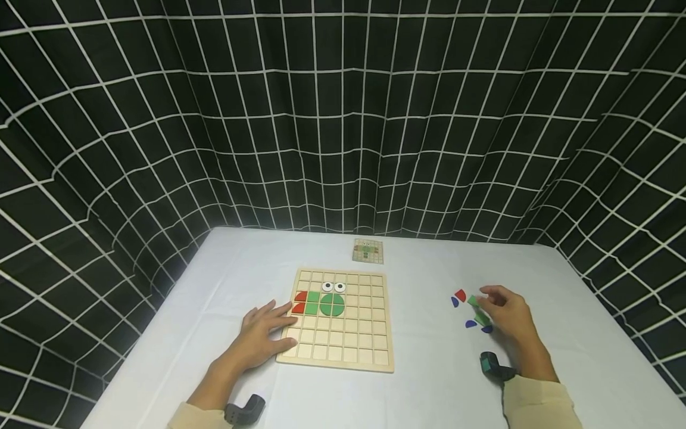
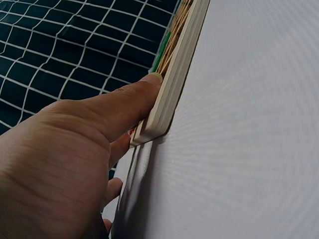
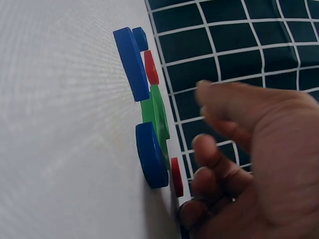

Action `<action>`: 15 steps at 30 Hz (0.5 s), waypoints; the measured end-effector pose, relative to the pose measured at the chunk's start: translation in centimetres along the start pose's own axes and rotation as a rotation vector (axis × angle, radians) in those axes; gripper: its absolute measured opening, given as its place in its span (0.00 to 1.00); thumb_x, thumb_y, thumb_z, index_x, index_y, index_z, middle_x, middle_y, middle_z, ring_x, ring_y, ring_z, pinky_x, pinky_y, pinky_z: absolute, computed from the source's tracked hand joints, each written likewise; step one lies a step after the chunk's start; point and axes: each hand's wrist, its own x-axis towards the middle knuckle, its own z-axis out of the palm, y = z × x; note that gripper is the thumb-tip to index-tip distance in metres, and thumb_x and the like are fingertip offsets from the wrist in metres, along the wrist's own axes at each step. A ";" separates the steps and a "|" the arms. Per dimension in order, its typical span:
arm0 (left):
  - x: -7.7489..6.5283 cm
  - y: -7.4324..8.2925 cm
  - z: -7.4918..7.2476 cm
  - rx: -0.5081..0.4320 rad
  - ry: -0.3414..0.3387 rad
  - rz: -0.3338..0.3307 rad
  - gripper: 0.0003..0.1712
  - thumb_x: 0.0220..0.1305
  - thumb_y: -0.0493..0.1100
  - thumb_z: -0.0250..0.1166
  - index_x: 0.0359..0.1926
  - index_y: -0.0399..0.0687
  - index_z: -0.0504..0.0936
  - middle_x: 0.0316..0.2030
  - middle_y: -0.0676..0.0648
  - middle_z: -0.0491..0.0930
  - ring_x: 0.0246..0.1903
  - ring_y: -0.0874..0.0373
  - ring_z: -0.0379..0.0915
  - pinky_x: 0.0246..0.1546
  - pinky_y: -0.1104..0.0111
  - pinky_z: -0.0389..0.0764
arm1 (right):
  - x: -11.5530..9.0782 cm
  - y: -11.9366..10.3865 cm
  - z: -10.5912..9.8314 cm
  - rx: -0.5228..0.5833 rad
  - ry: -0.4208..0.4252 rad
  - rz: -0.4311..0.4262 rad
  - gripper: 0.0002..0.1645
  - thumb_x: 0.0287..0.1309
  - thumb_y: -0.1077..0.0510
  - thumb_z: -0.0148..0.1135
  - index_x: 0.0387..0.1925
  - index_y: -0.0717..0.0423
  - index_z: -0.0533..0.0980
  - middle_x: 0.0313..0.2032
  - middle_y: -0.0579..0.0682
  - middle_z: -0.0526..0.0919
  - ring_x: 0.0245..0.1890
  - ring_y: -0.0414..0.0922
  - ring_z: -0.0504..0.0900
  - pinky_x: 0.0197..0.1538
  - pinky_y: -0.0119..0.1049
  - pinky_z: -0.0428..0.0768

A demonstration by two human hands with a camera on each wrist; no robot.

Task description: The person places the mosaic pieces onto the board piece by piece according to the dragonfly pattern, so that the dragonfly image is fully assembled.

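Observation:
A square wooden grid board [image 1: 337, 340] lies in front of me with two red quarter-circles [image 1: 300, 302], green squares [image 1: 312, 302], a green circle [image 1: 332, 304] of quarter pieces and two eye pieces [image 1: 333, 287] set in it. My left hand [image 1: 258, 336] rests at the board's left edge, fingers spread, thumb on the rim in the left wrist view. My right hand [image 1: 509, 313] hovers over loose pieces, fingers loosely bent, nothing showing between them. Beneath it lie green pieces [image 3: 155, 112] and a blue half-circle [image 3: 150, 155]; its fingertips overlap one green piece in the head view.
Behind the board lies a small pattern card [image 1: 368, 251] with a coloured figure on a grid. Left of the right hand are a loose red piece [image 1: 460, 295] and blue pieces [image 1: 470, 324]. A black curtain [image 1: 343, 119] with white grid lines surrounds the white table [image 1: 423, 381].

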 end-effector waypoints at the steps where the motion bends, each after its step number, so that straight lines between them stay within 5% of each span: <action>1: 0.0 0.0 0.0 0.003 0.001 -0.001 0.28 0.52 0.59 0.72 0.54 0.56 0.83 0.67 0.53 0.65 0.71 0.46 0.46 0.67 0.45 0.34 | 0.0 0.0 0.1 -0.015 -0.014 0.007 0.20 0.61 0.53 0.64 0.49 0.64 0.77 0.35 0.55 0.77 0.35 0.51 0.73 0.32 0.38 0.73; 10: -0.1 -0.1 0.2 -0.004 0.008 0.003 0.28 0.52 0.58 0.72 0.53 0.56 0.83 0.67 0.53 0.65 0.71 0.45 0.47 0.67 0.45 0.34 | 0.1 -0.4 0.0 -0.103 -0.170 0.060 0.27 0.58 0.52 0.67 0.51 0.68 0.73 0.44 0.69 0.76 0.43 0.63 0.75 0.41 0.55 0.77; 15: 0.0 -0.2 0.2 -0.014 0.007 0.006 0.28 0.51 0.59 0.72 0.53 0.56 0.83 0.67 0.54 0.65 0.70 0.46 0.47 0.67 0.44 0.35 | 0.6 -0.6 0.1 -0.132 -0.201 0.095 0.27 0.58 0.54 0.65 0.51 0.71 0.71 0.45 0.70 0.75 0.44 0.64 0.75 0.44 0.56 0.77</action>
